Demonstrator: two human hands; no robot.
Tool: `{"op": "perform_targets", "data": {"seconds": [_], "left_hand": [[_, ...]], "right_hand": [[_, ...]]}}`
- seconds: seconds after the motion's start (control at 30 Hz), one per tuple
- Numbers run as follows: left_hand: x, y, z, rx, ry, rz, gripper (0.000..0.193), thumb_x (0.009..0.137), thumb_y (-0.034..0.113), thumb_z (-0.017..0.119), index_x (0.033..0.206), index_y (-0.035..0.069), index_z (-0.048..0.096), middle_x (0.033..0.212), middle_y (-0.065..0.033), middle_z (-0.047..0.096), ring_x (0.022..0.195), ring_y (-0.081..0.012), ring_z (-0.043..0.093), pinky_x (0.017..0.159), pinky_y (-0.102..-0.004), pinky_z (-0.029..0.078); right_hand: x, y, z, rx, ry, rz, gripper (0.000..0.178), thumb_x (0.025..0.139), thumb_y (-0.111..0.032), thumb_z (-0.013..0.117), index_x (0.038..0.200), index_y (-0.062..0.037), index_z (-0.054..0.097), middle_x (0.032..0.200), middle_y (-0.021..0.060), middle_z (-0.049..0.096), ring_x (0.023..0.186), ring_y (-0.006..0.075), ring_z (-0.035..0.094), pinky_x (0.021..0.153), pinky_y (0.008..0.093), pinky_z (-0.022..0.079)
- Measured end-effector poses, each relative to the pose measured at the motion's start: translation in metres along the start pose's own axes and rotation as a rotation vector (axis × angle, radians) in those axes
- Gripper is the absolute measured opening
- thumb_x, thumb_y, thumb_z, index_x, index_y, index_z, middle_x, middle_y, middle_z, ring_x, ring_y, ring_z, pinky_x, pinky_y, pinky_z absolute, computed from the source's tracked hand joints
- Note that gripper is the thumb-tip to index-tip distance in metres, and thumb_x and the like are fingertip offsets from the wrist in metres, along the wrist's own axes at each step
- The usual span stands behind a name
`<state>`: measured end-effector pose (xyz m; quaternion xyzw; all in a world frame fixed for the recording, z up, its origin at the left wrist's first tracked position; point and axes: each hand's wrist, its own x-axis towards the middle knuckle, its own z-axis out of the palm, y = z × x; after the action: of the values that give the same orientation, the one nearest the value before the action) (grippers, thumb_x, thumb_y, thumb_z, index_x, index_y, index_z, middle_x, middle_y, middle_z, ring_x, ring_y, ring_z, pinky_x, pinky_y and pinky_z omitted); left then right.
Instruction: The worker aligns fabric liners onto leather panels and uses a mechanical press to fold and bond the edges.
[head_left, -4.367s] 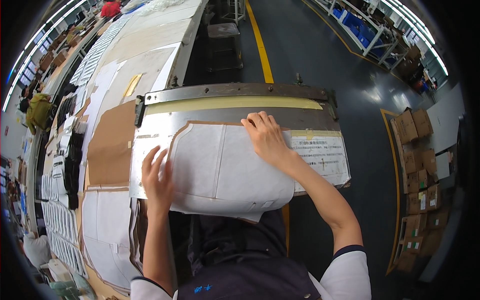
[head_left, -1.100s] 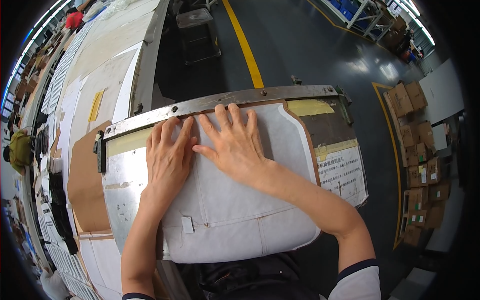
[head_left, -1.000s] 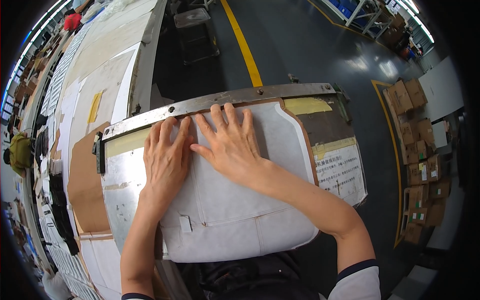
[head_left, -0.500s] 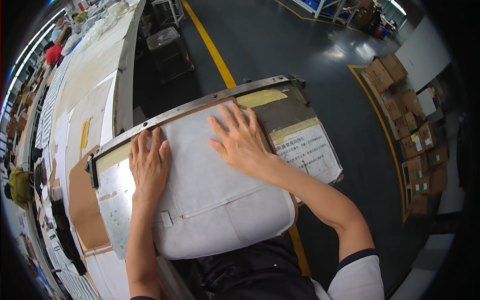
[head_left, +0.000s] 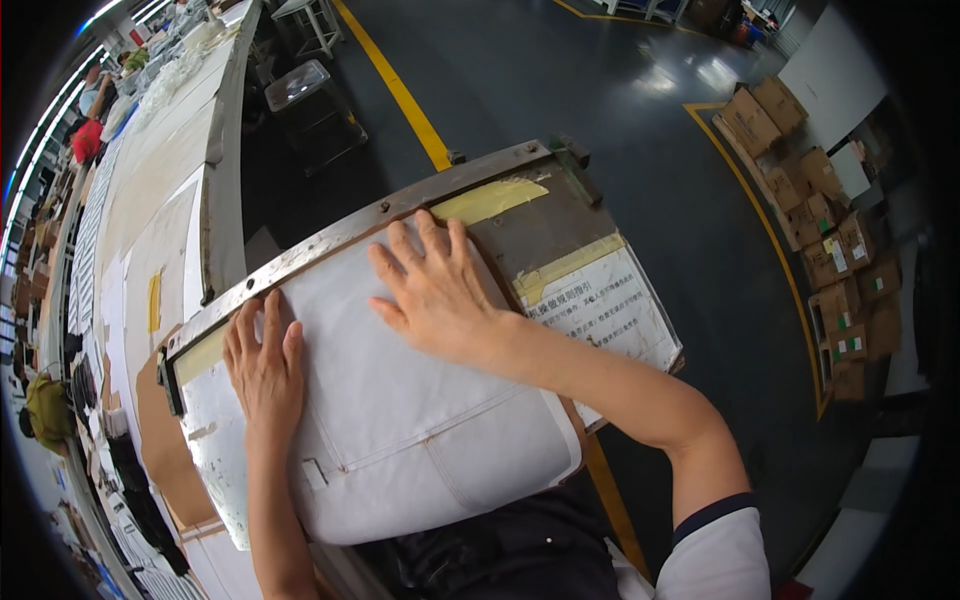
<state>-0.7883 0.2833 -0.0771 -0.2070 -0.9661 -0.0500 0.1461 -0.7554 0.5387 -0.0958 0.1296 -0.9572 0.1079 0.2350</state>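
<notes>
Our grip is released on both sides: the left hand [head_left: 265, 375] and right hand [head_left: 440, 300] lie open, fingers spread, on the white panel [head_left: 400, 390], which rests on the metal surface [head_left: 213, 470], far edge along the metal bar [head_left: 320, 245]. We'd do well to press evenly, holding that edge straight, minding fingertips near the bar. A long surface [head_left: 180, 130] runs off leftward; cartons [head_left: 750, 120] stand rightward, beyond the dark floor [head_left: 520, 90].
</notes>
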Motion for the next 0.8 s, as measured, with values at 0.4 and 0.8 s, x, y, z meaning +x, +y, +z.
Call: {"op": "perform_targets", "data": {"seconds": [0.4,0.8], "left_hand": [[0.002,0.008,-0.007,0.031,-0.049,-0.032,0.048,0.109,0.037,0.047,0.149,0.011,0.055,0.146,-0.0163,0.049,0.139,-0.0366,0.042,0.119,-0.0509,0.03],[-0.005,0.004,-0.015,-0.073,-0.056,0.03,0.059,0.105,0.039,0.055,0.152,0.005,0.048,0.154,-0.022,0.043,0.146,-0.0397,0.037,0.123,-0.0491,0.028]], "right_hand": [[0.003,-0.004,-0.008,-0.134,-0.096,0.018,0.063,0.1,-0.046,0.059,0.14,0.0023,0.055,0.141,0.0294,0.047,0.131,0.0517,0.044,0.104,0.0658,0.035],[0.012,-0.003,-0.021,-0.062,-0.091,-0.068,0.071,0.095,-0.059,0.061,0.139,-0.0037,0.059,0.138,0.0261,0.052,0.129,0.0492,0.046,0.102,0.062,0.038]]}}
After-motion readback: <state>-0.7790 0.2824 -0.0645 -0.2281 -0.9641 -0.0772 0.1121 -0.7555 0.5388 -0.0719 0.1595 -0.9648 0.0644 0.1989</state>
